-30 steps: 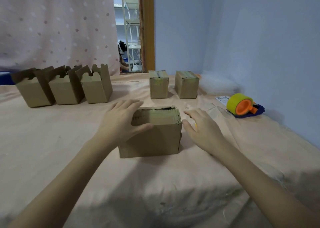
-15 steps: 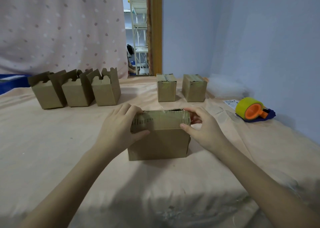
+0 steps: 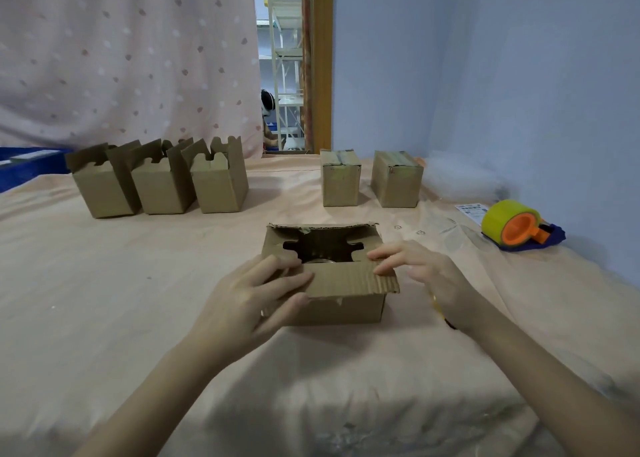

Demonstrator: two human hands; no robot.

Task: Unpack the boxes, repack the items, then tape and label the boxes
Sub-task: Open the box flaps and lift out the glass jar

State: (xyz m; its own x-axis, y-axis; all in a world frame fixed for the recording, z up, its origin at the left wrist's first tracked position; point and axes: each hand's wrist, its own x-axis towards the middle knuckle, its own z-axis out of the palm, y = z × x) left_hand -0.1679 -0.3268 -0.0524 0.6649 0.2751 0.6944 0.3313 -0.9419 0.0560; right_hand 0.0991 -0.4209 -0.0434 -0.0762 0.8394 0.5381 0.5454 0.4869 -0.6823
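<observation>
- I'm wearing the one camera on my head, so it's looking forward and down over my table (image 3: 104, 300).
- It's sitting close above my box (image 3: 343, 304), with the far wall (image 3: 485, 75) showing behind.

Box (image 3: 341, 304) contents mostly hidden by flaps; label sheet (image 3: 471, 210) print unreadable.
</observation>
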